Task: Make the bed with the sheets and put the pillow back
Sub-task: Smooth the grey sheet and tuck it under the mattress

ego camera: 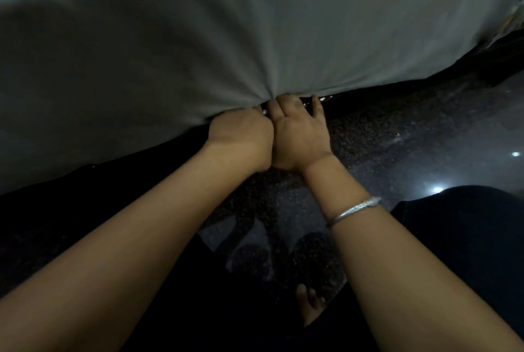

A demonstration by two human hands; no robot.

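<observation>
A pale grey sheet (pixel 255 34) covers the side of the mattress and fills the upper half of the view. Its lower edge is bunched into radiating creases where both hands meet. My left hand (pixel 241 139) has its fingers tucked under the sheet's edge, hidden by the cloth. My right hand (pixel 297 136), with a silver bangle on the wrist, lies against the left one, its fingertips reaching under the same edge toward the dark bed base (pixel 368 99). No pillow is in view.
A dark speckled floor (pixel 411 139) runs along the bed to the right, with bright light reflections on it. My bare foot (pixel 310 303) stands on the floor below the arms. Dark clothing (pixel 467 238) fills the lower right.
</observation>
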